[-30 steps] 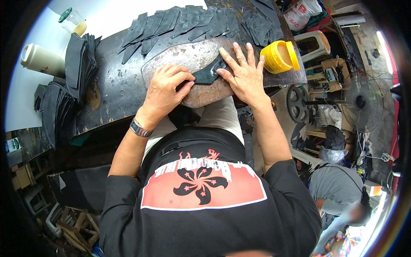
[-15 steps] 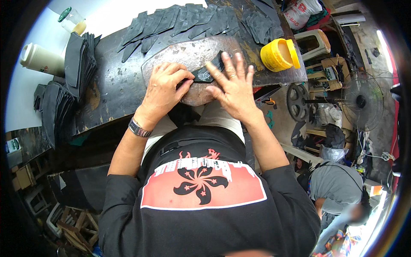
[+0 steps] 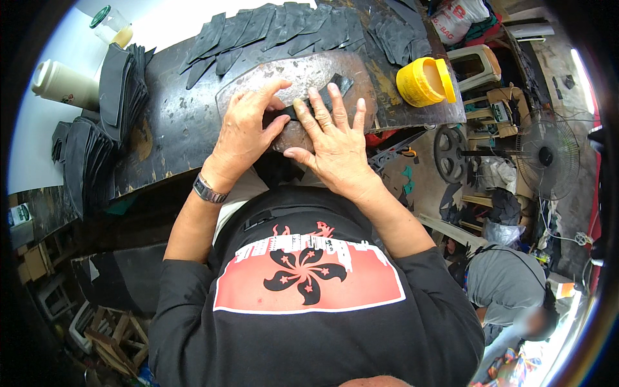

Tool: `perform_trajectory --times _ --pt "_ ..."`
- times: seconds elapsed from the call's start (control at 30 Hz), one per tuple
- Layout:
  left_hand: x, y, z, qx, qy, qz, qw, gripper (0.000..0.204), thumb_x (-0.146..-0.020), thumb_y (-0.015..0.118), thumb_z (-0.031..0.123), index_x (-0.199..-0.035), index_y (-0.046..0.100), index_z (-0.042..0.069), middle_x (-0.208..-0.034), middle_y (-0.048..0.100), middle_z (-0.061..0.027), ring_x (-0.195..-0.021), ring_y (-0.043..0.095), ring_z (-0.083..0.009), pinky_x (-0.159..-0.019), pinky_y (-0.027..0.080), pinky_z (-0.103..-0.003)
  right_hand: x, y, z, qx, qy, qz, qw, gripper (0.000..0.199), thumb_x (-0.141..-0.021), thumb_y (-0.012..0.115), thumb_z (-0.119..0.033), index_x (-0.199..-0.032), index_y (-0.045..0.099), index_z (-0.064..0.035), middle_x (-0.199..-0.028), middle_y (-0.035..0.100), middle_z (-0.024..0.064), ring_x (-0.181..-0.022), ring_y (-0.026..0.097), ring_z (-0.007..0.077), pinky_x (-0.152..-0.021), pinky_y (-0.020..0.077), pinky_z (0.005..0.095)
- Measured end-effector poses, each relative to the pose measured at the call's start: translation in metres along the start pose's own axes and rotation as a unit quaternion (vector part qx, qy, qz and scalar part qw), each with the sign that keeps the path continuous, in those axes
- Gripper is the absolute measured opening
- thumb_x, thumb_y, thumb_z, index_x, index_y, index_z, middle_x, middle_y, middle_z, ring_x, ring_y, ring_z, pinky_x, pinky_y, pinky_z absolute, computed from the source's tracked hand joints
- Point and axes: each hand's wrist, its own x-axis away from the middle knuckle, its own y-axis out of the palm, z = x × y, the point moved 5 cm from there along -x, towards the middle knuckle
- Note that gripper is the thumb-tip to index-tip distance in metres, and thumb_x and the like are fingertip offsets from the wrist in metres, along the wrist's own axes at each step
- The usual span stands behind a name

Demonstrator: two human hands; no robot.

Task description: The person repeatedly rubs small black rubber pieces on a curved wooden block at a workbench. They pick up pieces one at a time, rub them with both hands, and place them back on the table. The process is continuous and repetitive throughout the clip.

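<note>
A black strip of leather-like material [image 3: 340, 84] lies slanting on a worn, stained slab [image 3: 248, 80] on the dark bench. My right hand [image 3: 332, 135] rests flat across the strip with fingers spread, hiding its middle; the far end shows beyond the fingertips. Beside the strip's near left end is my left hand [image 3: 242, 132], its index finger raised and its thumb apart, close to that end. The curled fingers behind partly cover the spot, so contact there is unclear. A watch is on the left wrist.
Rows of similar black pieces [image 3: 258, 29] lie along the bench's far side, with another pile [image 3: 400, 39] right of them. An open yellow tub [image 3: 422, 82] stands near the right corner. Left are stacked black pieces [image 3: 116, 97], a pale tumbler [image 3: 64, 86] and a jar [image 3: 111, 26]. A person [image 3: 506, 284] bends at lower right.
My right hand has slid left and nearer along the strip. My left index finger has lifted and opened away from the thumb, which earlier pinched the strip's end.
</note>
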Motion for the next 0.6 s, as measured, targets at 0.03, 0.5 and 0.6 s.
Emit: perform_trajectory --times 0.03,0.5,0.6 --pt "0.000 -0.001 0.001 0.003 -0.009 -0.002 1.000 0.056 -0.080 0.076 -0.002 -0.133 0.063 0.010 -0.100 0.070 -0.0062 -0.094 0.066 -0.0229 -0.093 0.050 -0.038 -0.001 0.002 -0.004 -0.002 -0.004 -0.005 1.000 0.083 -0.093 0.053 -0.070 -0.158 0.044 -0.0183 -0.167 0.032 0.0113 -0.158 0.016 0.0367 -0.119 0.0075 0.0728" --pt "-0.035 0.002 -0.004 -0.106 0.107 -0.144 0.978 0.022 -0.082 0.065 0.002 -0.098 0.076 0.012 -0.124 0.062 -0.0096 -0.121 0.057 -0.0307 -0.105 0.043 -0.044 -0.001 -0.002 -0.020 -0.090 -0.005 0.011 0.996 0.068 -0.096 0.053 -0.066 -0.152 0.052 -0.0275 -0.167 0.029 0.0180 -0.156 0.018 0.0410 -0.118 0.0102 0.0741" --pt "-0.036 0.003 -0.001 -0.138 0.108 -0.143 0.974 0.020 -0.083 0.065 0.005 -0.097 0.077 0.013 -0.123 0.062 -0.0076 -0.122 0.056 -0.0290 -0.106 0.042 -0.044 0.009 -0.013 -0.013 -0.134 -0.003 -0.001 0.991 0.056 -0.098 0.055 -0.062 -0.140 0.064 -0.0265 -0.163 0.037 0.0174 -0.155 0.022 0.0402 -0.118 0.0096 0.0727"
